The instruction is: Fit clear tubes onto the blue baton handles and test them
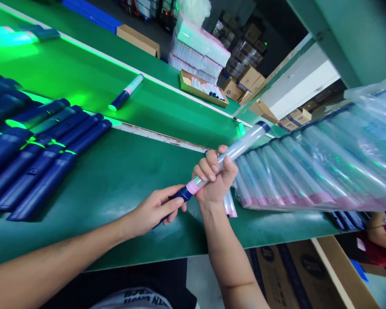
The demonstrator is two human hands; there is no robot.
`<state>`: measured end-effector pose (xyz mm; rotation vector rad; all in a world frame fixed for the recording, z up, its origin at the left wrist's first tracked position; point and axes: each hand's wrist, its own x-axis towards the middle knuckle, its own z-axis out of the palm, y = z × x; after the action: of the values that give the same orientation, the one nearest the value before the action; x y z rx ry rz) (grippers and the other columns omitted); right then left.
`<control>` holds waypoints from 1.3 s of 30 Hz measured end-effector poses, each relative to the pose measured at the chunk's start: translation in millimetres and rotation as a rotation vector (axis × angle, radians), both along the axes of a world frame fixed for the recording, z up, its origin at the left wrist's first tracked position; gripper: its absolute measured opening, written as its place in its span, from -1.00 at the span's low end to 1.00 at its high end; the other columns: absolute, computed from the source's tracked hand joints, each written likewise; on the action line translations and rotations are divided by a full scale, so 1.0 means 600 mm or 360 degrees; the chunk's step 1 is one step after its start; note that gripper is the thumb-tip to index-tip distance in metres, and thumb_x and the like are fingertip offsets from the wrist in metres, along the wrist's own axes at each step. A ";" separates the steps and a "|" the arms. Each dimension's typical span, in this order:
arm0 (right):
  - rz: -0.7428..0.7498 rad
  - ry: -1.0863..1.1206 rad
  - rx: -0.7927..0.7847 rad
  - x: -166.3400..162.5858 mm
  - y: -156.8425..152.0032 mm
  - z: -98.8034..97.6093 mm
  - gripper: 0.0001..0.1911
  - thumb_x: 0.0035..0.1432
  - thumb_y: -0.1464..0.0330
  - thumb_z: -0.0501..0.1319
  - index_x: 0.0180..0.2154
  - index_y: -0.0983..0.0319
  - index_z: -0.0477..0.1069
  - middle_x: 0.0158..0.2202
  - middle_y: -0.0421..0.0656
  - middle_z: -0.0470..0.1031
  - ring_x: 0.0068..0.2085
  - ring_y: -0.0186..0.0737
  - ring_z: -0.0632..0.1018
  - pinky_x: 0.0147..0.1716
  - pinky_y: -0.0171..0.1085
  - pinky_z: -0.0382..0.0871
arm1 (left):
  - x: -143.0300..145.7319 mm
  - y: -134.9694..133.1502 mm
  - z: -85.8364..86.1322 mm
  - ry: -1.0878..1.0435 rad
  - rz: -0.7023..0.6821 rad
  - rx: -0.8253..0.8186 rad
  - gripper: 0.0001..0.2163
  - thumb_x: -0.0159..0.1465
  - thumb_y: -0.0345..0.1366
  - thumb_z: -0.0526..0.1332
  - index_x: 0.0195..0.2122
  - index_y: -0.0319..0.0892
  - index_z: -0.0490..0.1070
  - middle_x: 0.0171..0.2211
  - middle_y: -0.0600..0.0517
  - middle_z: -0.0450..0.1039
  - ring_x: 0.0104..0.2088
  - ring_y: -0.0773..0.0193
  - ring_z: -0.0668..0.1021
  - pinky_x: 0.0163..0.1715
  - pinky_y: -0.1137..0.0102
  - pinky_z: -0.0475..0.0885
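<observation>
My right hand [215,176] is wrapped around a clear plastic tube [244,143] with a pink band at its lower end and a dark cap at its upper end. A dark blue handle [182,194] meets the pink end, and my left hand [165,206] grips it between thumb and fingers. Tube and handle are in line, tilted up to the right above the green table [125,171]. How far one sits inside the other is hidden. Several dark blue handles [48,171] lie side by side at the left.
At the right lies a plastic-wrapped stack of clear tubes [309,167] with pink ends. A joined tube and handle [126,92] rests on the green-lit strip beyond the white rail. An open carton [204,89] of tubes stands farther back. Another person's arm [378,229] shows at the right edge.
</observation>
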<state>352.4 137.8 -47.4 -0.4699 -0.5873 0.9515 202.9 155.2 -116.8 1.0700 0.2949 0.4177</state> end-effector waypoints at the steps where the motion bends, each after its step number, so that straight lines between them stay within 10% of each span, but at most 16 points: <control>1: -0.0014 0.0010 -0.0038 0.003 0.004 -0.001 -0.86 0.16 0.27 0.22 -0.22 0.13 0.33 -0.56 -0.44 0.10 -0.67 -0.54 0.03 -0.68 -0.53 0.11 | 0.000 0.001 -0.001 -0.0009 -0.0035 -0.0091 -0.72 0.38 -0.10 0.23 -0.08 -0.24 0.46 -0.32 0.00 0.46 -0.58 0.47 0.38 -0.63 0.54 0.29; 8: 0.0144 0.0118 -0.0058 0.038 0.012 0.002 -0.74 0.22 0.09 0.23 -0.20 0.12 0.37 -0.55 -0.43 0.09 -0.65 -0.52 0.08 -0.66 -0.51 0.17 | -0.006 0.010 -0.001 -0.0109 -0.0623 -0.0770 -0.63 0.38 -0.06 0.15 0.03 -0.22 0.46 -0.46 0.06 0.35 -0.69 0.49 0.27 -0.77 0.56 0.17; 14: 0.0192 0.0249 0.0097 0.033 0.004 0.002 -0.81 0.27 0.20 0.23 -0.25 0.17 0.34 -0.59 -0.47 0.03 -0.68 -0.56 -0.04 -0.72 -0.59 0.01 | 0.001 -0.012 0.009 0.0108 -0.0258 -0.0206 -0.67 0.40 -0.02 0.15 -0.02 -0.19 0.36 -0.48 0.14 0.31 -0.69 0.49 0.25 -0.75 0.56 0.19; 22: 0.0202 0.0016 0.0175 0.034 0.005 -0.008 -0.73 0.24 0.16 0.27 -0.35 0.13 0.23 -0.66 -0.51 -0.05 -0.73 -0.55 -0.14 -0.78 -0.54 -0.09 | -0.002 -0.019 0.024 0.0639 0.0178 0.1195 -0.75 0.47 -0.09 0.05 -0.01 -0.12 0.34 -0.45 0.13 0.39 -0.45 0.28 0.43 -0.40 0.40 0.26; 39: -0.0115 -0.0189 -0.0116 0.012 -0.001 0.004 -0.74 0.22 0.15 0.25 -0.36 0.12 0.24 -0.63 -0.46 -0.04 -0.71 -0.50 -0.06 -0.74 -0.48 -0.04 | -0.002 -0.011 0.007 0.0733 0.0274 0.1359 -0.65 0.47 -0.06 0.00 0.13 -0.13 0.29 -0.30 0.01 0.52 -0.31 0.12 0.56 -0.30 0.33 0.31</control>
<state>359.6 137.3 -44.8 -0.6121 -0.6404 0.8824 201.5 148.5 -112.8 1.9942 0.6517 0.4578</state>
